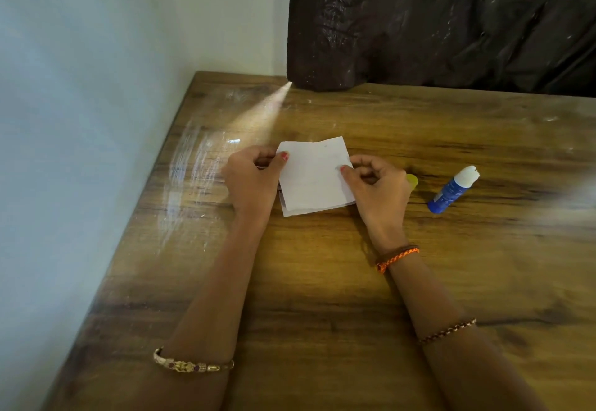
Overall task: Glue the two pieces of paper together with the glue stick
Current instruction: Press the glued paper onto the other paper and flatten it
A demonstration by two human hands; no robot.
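A white square of paper (314, 176) lies on top of a second white piece (285, 209), whose edge peeks out at the lower left. My left hand (253, 179) pinches the top paper's left edge with thumb and fingers. My right hand (375, 184) pinches its right edge. The blue glue stick (453, 189) lies on its side to the right of my right hand, uncapped, with its white glue end pointing up and away. A small yellow cap (413, 180) shows just behind my right hand.
The wooden table (322, 281) meets a pale wall (80, 120) along its left edge. A dark plastic-covered object (435, 23) stands at the back of the table.
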